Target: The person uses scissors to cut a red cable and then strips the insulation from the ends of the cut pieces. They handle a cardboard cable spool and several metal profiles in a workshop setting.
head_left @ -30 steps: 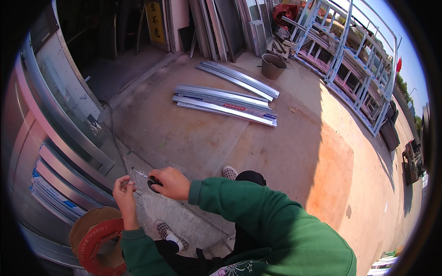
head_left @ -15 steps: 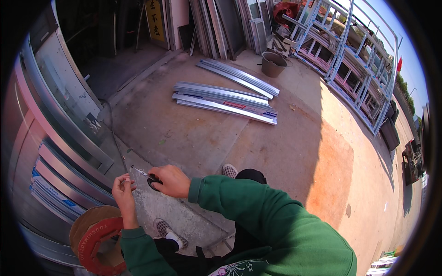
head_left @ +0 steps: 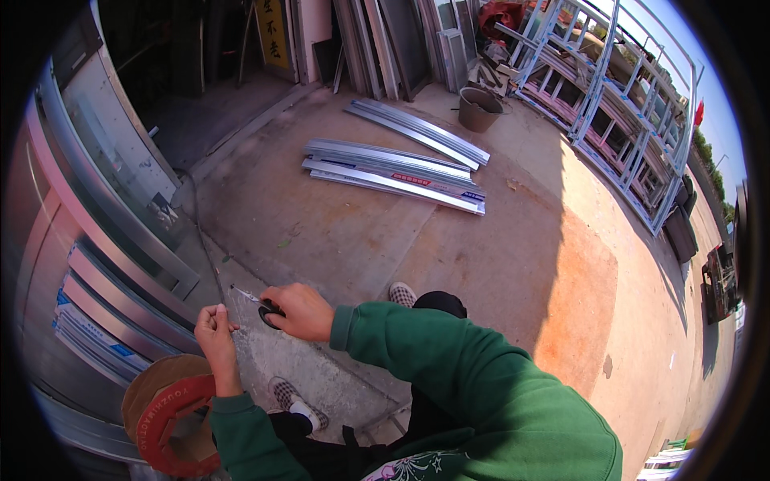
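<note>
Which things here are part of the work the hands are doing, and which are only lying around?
In use:
- left hand, pinching a thin cord
- right hand, holding a black-handled tool
- reel below the left hand

Lying about:
- metal profiles on the concrete
- bucket
- blue racks

The sleeves (head_left: 449, 361) are green, the shoes (head_left: 293, 398) have black-and-white checks, the reel (head_left: 164, 417) is red and brown, the metal bars (head_left: 393, 170) are silver, and the floor (head_left: 513, 264) is grey with orange patches.
</note>
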`<state>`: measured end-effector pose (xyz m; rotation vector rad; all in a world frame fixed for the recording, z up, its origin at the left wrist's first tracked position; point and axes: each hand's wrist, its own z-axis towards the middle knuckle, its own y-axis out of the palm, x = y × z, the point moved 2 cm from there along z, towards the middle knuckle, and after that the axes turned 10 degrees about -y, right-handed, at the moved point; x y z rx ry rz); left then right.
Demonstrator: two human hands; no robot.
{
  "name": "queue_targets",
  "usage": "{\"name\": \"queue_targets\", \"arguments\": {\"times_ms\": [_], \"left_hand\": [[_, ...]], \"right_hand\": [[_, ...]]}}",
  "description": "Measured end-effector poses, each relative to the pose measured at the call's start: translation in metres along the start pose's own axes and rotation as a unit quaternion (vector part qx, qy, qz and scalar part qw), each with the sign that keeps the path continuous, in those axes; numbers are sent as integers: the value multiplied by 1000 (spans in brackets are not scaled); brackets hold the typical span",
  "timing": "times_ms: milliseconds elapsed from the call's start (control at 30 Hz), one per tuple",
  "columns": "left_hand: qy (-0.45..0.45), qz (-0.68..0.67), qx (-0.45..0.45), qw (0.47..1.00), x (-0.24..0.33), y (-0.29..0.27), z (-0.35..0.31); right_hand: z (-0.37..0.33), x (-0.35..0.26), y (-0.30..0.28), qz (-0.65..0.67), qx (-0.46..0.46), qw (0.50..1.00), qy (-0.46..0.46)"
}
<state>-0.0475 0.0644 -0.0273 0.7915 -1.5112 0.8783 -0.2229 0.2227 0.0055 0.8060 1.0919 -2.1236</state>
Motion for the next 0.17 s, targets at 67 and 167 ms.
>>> {"name": "queue_targets", "arguments": {"times_ms": [67,167], "left_hand": [[21,-2,20,1000,0,4,-3],[46,90,37,994,2,1,-4]], "right_hand": [[0,-1,-1,-2,-3,1000,-2],[0,-2,-2,2,-4,1000,0]]}}
